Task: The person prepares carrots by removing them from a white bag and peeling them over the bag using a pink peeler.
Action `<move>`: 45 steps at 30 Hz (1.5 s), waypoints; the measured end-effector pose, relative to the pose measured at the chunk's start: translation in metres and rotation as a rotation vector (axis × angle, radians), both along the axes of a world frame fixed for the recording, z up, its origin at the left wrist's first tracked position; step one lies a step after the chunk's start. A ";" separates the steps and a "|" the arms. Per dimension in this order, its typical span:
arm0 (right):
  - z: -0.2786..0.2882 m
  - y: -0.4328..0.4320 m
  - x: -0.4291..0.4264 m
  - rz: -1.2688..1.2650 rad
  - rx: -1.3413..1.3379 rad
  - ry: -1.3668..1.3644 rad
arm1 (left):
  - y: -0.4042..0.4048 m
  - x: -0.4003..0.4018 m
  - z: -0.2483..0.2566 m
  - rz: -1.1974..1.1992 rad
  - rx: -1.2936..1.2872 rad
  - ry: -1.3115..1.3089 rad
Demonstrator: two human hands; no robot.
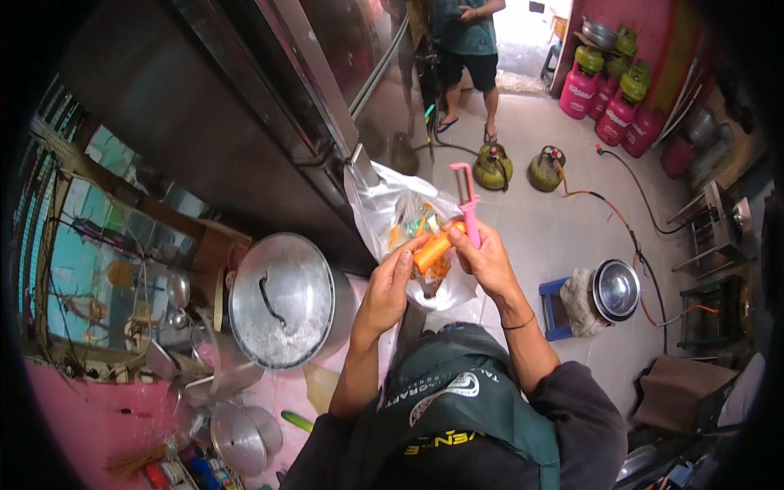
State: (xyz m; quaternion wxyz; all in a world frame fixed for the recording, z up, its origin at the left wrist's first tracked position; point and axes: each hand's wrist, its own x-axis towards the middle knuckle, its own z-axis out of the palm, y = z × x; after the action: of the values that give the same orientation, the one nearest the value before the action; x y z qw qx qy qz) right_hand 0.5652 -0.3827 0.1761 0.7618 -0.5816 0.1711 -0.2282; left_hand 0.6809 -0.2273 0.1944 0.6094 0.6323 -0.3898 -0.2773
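A peeled orange carrot (432, 252) lies between my two hands, above a white plastic bag (375, 193). My left hand (387, 288) has its fingers on the carrot's near end. The other end is in my right hand (484, 254), which also grips a pink vegetable peeler (470, 214) with its blade pointing up and away from me. Inside the bag, orange peelings (436, 272) and other scraps show below the carrot. The bag hangs beside a metal cabinet edge.
To the left stands a large lidded aluminium pot (282, 300); a green cucumber-like vegetable (297, 420) lies nearer me. Green gas cylinders (492, 166) with hoses stand on the tiled floor. A person (468, 55) stands near the doorway. Metal bowls (616, 288) rest beside a blue stool (554, 312).
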 end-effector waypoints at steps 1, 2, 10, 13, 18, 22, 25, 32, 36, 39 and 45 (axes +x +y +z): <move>0.003 -0.002 -0.002 -0.030 0.065 0.031 | -0.003 0.008 0.000 -0.015 -0.021 0.000; 0.004 -0.002 -0.001 -0.077 0.028 0.015 | -0.007 0.018 -0.001 0.078 0.010 -0.367; 0.005 0.001 -0.012 -0.054 -0.307 0.034 | -0.020 0.028 -0.004 0.358 0.233 -0.919; 0.003 0.009 -0.009 -0.094 -0.318 0.020 | -0.016 0.027 -0.007 0.147 0.097 -0.581; 0.010 0.005 -0.002 0.005 -0.266 0.013 | -0.002 0.023 -0.005 -0.520 0.161 0.274; 0.027 0.008 0.005 -0.183 -0.418 0.024 | -0.003 0.013 -0.006 -0.367 0.003 0.568; 0.025 -0.003 0.000 -0.167 -0.511 0.164 | 0.004 0.020 -0.012 -0.304 -0.107 0.869; 0.040 0.030 -0.016 -0.066 -1.011 0.261 | 0.010 0.020 -0.027 -0.120 -0.125 0.937; 0.013 0.005 -0.011 -0.185 -1.164 0.362 | 0.007 0.021 -0.034 -0.158 -0.140 1.024; 0.014 -0.011 0.001 -0.325 -1.195 0.459 | 0.008 0.024 -0.039 -0.197 -0.184 1.174; 0.012 -0.009 -0.001 -0.124 -1.011 0.333 | 0.014 0.025 -0.040 -0.245 -0.335 1.376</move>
State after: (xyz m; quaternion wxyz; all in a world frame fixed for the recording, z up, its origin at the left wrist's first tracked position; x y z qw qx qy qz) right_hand 0.5642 -0.3914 0.1883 0.3344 -0.8932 0.1924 -0.2312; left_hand 0.7060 -0.2131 0.1541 0.7705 0.1640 -0.0229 -0.6155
